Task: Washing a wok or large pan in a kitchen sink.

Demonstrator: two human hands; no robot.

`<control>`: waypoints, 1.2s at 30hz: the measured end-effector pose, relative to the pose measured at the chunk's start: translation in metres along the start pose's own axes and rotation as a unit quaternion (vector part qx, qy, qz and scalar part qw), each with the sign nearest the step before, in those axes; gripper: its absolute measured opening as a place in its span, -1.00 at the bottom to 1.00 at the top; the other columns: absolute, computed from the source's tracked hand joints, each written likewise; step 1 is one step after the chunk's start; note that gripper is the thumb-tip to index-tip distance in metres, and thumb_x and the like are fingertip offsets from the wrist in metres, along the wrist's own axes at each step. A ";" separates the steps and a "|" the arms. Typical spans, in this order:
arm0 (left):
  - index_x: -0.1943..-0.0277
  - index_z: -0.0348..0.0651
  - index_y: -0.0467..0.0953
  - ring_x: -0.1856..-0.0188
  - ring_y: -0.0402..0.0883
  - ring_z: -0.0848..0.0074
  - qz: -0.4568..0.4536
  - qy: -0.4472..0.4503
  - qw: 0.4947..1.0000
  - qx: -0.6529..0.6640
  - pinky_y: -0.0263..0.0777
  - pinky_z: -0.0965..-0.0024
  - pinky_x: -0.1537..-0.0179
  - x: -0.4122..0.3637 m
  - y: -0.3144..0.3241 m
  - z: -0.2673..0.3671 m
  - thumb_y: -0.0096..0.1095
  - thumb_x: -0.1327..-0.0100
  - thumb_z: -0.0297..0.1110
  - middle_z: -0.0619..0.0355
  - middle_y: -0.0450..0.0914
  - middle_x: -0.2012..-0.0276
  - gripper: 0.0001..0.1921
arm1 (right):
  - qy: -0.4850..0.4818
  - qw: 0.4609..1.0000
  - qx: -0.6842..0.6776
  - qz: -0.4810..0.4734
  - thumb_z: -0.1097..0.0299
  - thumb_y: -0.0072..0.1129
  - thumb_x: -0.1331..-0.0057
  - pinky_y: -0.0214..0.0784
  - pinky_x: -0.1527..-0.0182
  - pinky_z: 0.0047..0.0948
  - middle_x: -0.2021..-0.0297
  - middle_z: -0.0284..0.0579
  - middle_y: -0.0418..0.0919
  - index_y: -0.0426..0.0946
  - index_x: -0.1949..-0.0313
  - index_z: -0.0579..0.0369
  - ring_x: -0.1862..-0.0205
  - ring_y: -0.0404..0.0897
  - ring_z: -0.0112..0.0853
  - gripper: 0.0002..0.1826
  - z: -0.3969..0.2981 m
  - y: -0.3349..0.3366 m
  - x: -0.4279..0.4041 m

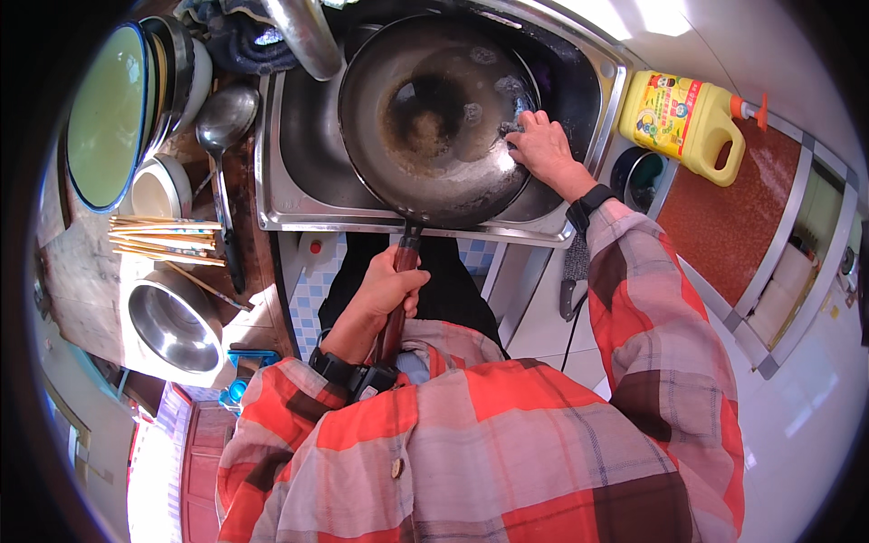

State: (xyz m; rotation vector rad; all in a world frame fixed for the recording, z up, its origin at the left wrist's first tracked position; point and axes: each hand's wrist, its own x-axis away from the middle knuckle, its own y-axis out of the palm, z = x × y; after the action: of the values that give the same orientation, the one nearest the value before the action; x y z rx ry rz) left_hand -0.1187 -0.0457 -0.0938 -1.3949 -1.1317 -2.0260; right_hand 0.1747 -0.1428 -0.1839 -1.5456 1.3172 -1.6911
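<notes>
A large dark wok [448,183] rests over the stainless steel sink [319,220], with a little water and suds inside it. My left hand [390,282] grips its reddish-brown wooden handle [407,254], which points toward my body. At the wok's right inner wall, my right hand [546,149] presses a dark scrubber [509,129] against the metal. Most of that scrubber is hidden under my fingers, so its exact kind is hard to tell.
Left of the sink stand stacked bowls and plates [108,119], a steel ladle [227,122], bundled chopsticks [166,239] and a steel pot [175,322]. A metal faucet [309,41] juts over the sink. On the right is a yellow detergent jug [679,122] with a pump.
</notes>
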 end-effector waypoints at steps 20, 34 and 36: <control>0.31 -0.19 0.25 0.81 0.28 0.62 0.005 0.024 1.000 0.018 0.19 0.50 0.78 0.002 -0.003 -0.003 0.19 -0.02 -0.60 0.25 0.30 0.70 -0.75 | -0.089 0.993 -0.070 -0.040 0.48 0.07 0.02 0.39 0.20 -0.27 0.32 -0.06 0.43 0.51 0.47 0.14 0.18 0.43 -0.15 -0.92 -0.003 0.033 -0.002; 0.27 -0.27 0.27 0.82 0.31 0.59 0.006 0.048 0.999 0.017 0.21 0.49 0.79 -0.003 -0.009 -0.009 0.19 -0.01 -0.59 0.21 0.33 0.73 -0.75 | -0.111 0.974 0.181 0.077 0.40 0.05 -0.02 0.39 0.26 -0.44 0.30 -0.25 0.42 0.54 0.45 0.04 0.15 0.41 -0.34 -0.90 0.032 0.002 -0.064; 0.28 -0.27 0.27 0.82 0.31 0.59 0.004 0.049 0.999 0.017 0.21 0.48 0.80 -0.004 -0.006 -0.005 0.19 -0.01 -0.59 0.21 0.33 0.73 -0.75 | -0.108 0.991 0.076 0.029 0.41 0.02 -0.04 0.39 0.24 -0.40 0.32 -0.21 0.39 0.53 0.44 0.05 0.18 0.41 -0.30 -0.89 0.031 0.027 -0.027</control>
State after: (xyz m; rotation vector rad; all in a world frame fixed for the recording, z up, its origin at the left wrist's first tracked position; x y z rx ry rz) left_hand -0.1243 -0.0464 -0.1002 -1.2665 -1.1120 -2.0356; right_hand 0.2039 -0.1407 -0.2236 -1.5384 1.0858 -1.5035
